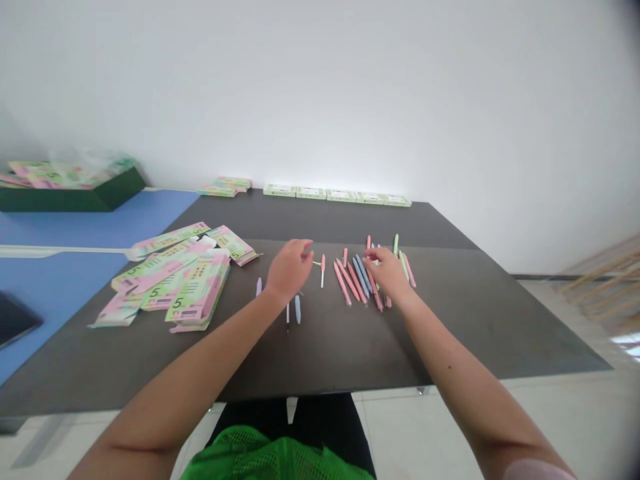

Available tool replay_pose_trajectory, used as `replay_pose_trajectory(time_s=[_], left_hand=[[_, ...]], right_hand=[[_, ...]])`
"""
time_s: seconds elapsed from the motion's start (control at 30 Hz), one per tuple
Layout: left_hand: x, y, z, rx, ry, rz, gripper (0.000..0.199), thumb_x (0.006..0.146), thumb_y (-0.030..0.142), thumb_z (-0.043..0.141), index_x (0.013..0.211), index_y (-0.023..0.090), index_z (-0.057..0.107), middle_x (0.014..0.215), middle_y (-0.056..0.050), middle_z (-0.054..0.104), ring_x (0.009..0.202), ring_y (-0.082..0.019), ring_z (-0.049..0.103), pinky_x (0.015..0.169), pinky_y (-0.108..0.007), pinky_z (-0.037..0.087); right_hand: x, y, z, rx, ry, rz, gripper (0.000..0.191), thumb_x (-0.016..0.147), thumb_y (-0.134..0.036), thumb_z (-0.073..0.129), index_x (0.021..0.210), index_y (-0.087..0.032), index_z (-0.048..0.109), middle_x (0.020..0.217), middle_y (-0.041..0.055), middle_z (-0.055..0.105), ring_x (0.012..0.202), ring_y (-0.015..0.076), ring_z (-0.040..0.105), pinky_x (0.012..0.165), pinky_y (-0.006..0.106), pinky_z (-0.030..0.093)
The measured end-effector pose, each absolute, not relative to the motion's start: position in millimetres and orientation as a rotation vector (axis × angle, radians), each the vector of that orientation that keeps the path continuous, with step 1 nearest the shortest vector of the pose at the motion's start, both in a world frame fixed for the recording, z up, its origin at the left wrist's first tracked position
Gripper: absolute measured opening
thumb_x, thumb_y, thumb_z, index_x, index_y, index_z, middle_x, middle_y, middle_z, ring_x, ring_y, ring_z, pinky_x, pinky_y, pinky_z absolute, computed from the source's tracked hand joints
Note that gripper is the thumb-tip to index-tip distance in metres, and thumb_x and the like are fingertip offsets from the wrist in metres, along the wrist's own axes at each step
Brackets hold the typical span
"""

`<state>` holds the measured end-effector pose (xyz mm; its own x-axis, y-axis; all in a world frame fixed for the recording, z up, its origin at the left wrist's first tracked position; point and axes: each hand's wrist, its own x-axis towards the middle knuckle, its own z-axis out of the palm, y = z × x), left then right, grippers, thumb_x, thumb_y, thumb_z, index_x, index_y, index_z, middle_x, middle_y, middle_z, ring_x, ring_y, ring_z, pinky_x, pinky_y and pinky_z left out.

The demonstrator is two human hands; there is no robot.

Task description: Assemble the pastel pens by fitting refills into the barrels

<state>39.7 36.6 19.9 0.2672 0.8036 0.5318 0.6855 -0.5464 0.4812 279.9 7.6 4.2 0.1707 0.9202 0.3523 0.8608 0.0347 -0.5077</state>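
My left hand hovers over the dark table with its fingers curved and apart, holding nothing visible. Close to it lie a purple pen, a blue pen piece, a thin white pen part and a pink-and-white pen part. My right hand is over the right side of a group of pens; its fingertips are bent down among them, and whether they grip one is unclear. The group has pink pens, dark blue pens and green pens.
Flattened pink-and-green packages are piled at left. Several small boxes stand in a row along the back edge, with more packages beside them. A dark green tray sits on the blue surface at far left.
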Motion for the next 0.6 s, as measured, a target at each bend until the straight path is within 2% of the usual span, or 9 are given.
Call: replay_pose_trajectory(time_s=[0.1, 0.23, 0.33, 0.47, 0.6], left_hand=[[4, 38, 21, 2.215, 1.607, 1.186, 0.027, 0.086, 0.023, 0.047, 0.104, 0.013, 0.065, 0.095, -0.009, 0.068, 0.085, -0.019, 0.061, 0.084, -0.032, 0.047], [-25, 29, 16, 2.100, 1.733, 1.145, 0.026, 0.087, 0.030, 0.047, 0.097, 0.015, 0.066, 0.090, -0.008, 0.069, 0.081, -0.019, 0.061, 0.080, -0.032, 0.047], [-36, 23, 11, 2.080, 1.790, 1.034, 0.025, 0.086, 0.034, 0.048, 0.090, 0.017, 0.066, 0.088, -0.007, 0.069, 0.081, -0.020, 0.061, 0.078, -0.032, 0.046], [-43, 19, 3, 2.113, 1.835, 0.795, 0.022, 0.085, 0.032, 0.049, 0.085, 0.017, 0.066, 0.087, -0.008, 0.067, 0.083, -0.021, 0.061, 0.077, -0.031, 0.045], [-42, 17, -3, 2.171, 1.836, 0.651, 0.024, 0.085, 0.034, 0.048, 0.083, 0.018, 0.066, 0.087, -0.008, 0.066, 0.084, -0.021, 0.061, 0.078, -0.031, 0.045]], right_hand=[[242, -2, 15, -1.757, -1.829, 0.298, 0.022, 0.084, -0.029, 0.051, 0.087, -0.020, 0.070, 0.082, 0.0037, 0.071, 0.078, 0.0180, 0.064, 0.072, 0.029, 0.046], [196, -14, 25, -1.690, -2.018, 0.419, 0.020, 0.084, -0.025, 0.051, 0.088, -0.021, 0.071, 0.084, 0.0027, 0.072, 0.077, 0.0164, 0.064, 0.070, 0.026, 0.044], [167, -22, 25, -1.803, -2.183, 0.407, 0.025, 0.087, -0.030, 0.048, 0.087, -0.021, 0.071, 0.086, 0.0053, 0.073, 0.081, 0.0192, 0.065, 0.071, 0.028, 0.044], [138, -34, 12, -1.976, -2.422, 0.303, 0.041, 0.091, -0.042, 0.039, 0.085, -0.017, 0.071, 0.087, 0.0127, 0.072, 0.084, 0.0261, 0.067, 0.068, 0.032, 0.045], [126, -40, -1, -2.058, -2.474, 0.303, 0.040, 0.089, -0.041, 0.040, 0.092, -0.014, 0.070, 0.091, 0.0154, 0.072, 0.087, 0.0273, 0.067, 0.069, 0.033, 0.047]])
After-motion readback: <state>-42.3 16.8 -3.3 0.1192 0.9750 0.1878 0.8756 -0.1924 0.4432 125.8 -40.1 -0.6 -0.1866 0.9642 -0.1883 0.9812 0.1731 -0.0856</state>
